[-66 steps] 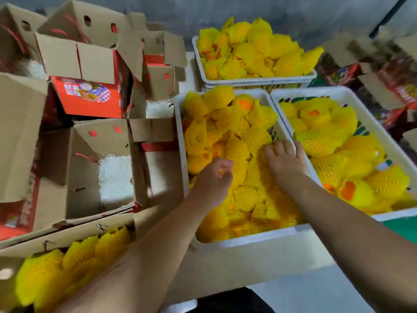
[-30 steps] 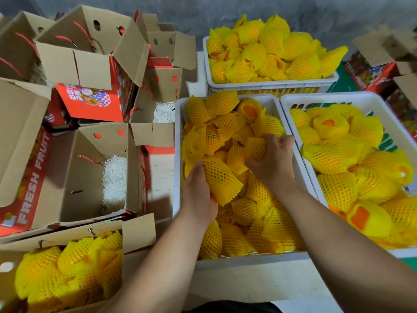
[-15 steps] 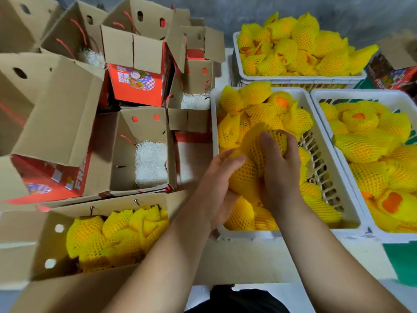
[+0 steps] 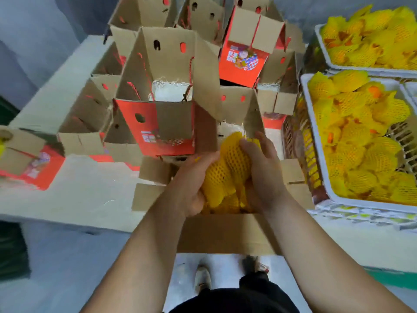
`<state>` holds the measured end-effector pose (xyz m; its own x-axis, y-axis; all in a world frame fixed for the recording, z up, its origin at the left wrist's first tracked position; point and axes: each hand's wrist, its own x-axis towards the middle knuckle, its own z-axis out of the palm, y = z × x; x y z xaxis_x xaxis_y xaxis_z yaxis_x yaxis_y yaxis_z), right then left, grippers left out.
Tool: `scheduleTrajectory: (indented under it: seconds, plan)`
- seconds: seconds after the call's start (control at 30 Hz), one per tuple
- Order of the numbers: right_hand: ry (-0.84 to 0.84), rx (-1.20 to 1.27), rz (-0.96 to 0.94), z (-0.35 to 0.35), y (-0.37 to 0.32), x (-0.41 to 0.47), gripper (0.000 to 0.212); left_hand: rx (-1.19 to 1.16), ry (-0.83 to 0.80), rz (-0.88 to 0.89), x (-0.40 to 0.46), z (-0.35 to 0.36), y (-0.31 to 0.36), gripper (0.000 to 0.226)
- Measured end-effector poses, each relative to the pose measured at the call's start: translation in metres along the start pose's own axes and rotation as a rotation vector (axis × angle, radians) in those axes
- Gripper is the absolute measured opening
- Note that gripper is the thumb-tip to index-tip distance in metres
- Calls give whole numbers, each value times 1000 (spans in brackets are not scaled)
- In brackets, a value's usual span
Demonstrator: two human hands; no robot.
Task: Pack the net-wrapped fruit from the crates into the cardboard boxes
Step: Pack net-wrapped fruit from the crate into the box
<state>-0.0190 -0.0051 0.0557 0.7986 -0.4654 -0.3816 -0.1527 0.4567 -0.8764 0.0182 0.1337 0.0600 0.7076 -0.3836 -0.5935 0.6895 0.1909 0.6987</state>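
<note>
Head view: both hands — left hand (image 4: 194, 177), right hand (image 4: 264, 168) — curl around one yellow net-wrapped fruit (image 4: 228, 168), over the open brown cardboard box (image 4: 225, 233); white plastic crate (image 4: 316, 136) right of them.

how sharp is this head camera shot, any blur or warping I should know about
Head view: the hands and the netted fruit they hold are fairly sharp; the boxes at the left and top smear with motion blur; wide-angle warping bends the crate rim; lighting is soft and even, without glare.

No legible text on boxes (image 4: 242, 58).
</note>
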Motion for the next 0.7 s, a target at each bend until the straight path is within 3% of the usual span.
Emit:
scheduleTrajectory:
  seconds: [0.07, 0.13, 0.2, 0.3, 0.47, 0.6, 0.7]
  plan:
    - [-85, 51, 164, 20, 12, -1, 67, -55, -97, -86, -8, -31, 14, 47]
    - [-161, 109, 305, 30, 16, -2, 58, -61, -127, -73, -11, -53, 24, 60]
    - [-129, 50, 243, 29, 21, 0, 47, 29, -22, 38, -4, -64, 27, 57]
    - [51, -356, 25, 22, 32, 2, 31, 497, 204, 240, 9, -71, 19, 60]
    - [-36, -868, 29, 10, 77, 12, 38, 1606, 152, 348, 27, -64, -22, 46]
    - [-47, -1151, -44, 11, 77, 19, 58, 1773, 206, 371, 27, -61, -30, 50]
    - [-13, -1340, -68, 14, 77, 20, 57, 1953, 296, 562, 27, -68, -30, 45]
